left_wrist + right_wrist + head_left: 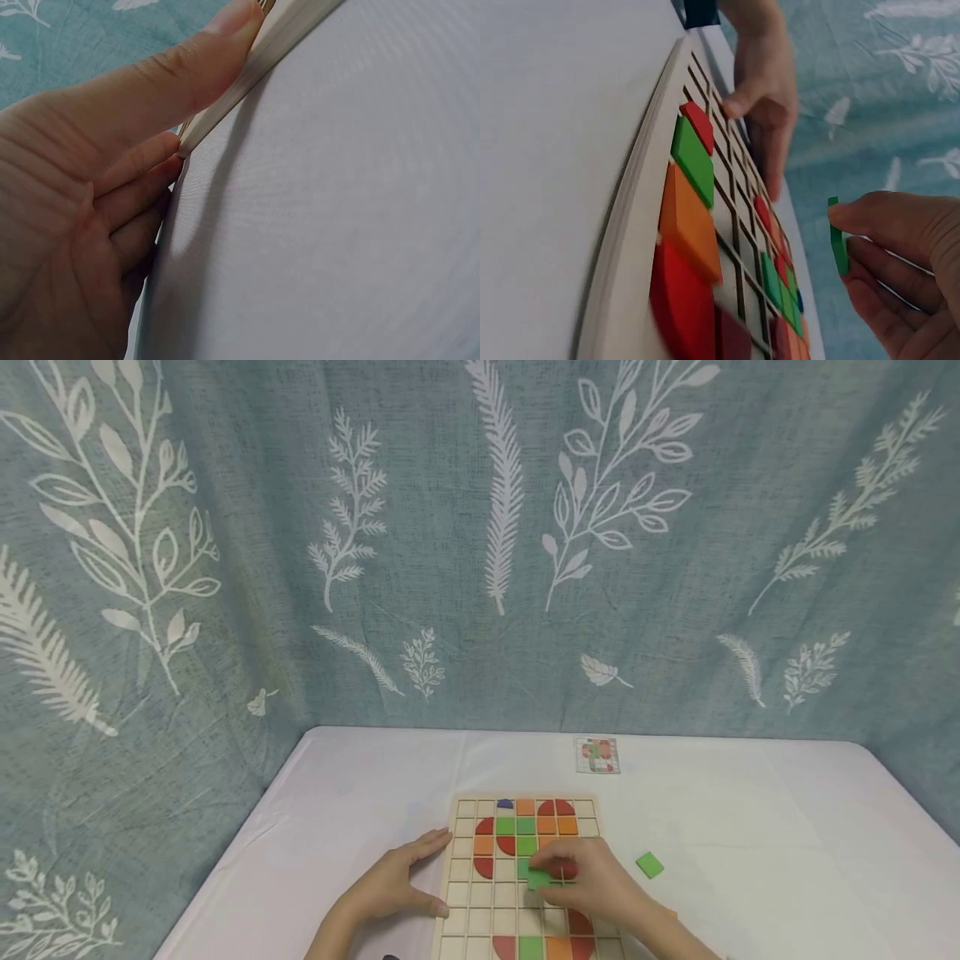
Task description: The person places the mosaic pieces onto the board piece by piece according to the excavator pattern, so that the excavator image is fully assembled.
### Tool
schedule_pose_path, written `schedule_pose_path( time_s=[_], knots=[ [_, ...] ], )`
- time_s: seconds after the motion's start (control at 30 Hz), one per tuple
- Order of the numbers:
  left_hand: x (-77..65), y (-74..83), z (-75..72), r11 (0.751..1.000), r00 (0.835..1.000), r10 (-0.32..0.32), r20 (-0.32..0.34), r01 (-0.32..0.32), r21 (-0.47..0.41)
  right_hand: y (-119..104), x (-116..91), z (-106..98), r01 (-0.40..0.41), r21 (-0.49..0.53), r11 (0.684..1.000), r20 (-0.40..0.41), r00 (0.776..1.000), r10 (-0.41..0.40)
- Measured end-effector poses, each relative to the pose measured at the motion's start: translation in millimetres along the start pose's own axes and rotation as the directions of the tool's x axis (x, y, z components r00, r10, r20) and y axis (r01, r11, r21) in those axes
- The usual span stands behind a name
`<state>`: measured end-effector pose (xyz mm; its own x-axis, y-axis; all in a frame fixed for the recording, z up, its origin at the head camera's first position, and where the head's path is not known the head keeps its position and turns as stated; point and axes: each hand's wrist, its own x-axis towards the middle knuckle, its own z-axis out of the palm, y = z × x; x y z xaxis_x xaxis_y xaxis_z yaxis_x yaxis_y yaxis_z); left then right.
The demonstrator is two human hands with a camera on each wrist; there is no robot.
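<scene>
A wooden grid board (480, 918) lies on the white table, with red, orange and green tiles and one blue piece set in its cells. My right hand (592, 881) pinches a green square tile (537, 879) between thumb and fingers, above the board's middle. In the right wrist view that green tile (838, 238) is seen edge-on, apart from the board. My left hand (390, 881) rests at the board's left edge, thumb and fingertips touching it. The left wrist view shows the thumb (172, 82) against the board's side (232, 97).
A loose green tile (649, 865) lies right of the board. Partly behind the right forearm is an orange piece (672, 912). A pattern card (597, 756) lies beyond the board. A dark object (391, 957) shows at the bottom edge. A patterned curtain (450, 527) hangs behind the table.
</scene>
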<state>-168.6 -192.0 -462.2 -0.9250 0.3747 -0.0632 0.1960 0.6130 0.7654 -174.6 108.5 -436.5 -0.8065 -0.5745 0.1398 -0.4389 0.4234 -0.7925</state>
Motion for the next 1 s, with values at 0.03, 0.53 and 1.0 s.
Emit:
schedule_pose_path(
  time_s=[0.03,0.53,1.0],
  knots=[
    [0.0,0.1,0.1,1.000,1.000,0.000,0.000,0.000,0.002,-1,4,3,0.011,-0.012,1.000,-0.001,1.000,-0.011],
    [0.1,-2.0,0.0,1.000,1.000,0.001,-0.006,-0.001,0.018,4,42,35,0.026,-0.148,0.989,0.045,0.999,-0.020],
    [0.2,0.1,-0.1,1.000,1.000,-0.006,-0.001,0.006,0.009,6,48,39,0.003,-0.192,0.981,0.050,0.999,0.007]
  ],
)
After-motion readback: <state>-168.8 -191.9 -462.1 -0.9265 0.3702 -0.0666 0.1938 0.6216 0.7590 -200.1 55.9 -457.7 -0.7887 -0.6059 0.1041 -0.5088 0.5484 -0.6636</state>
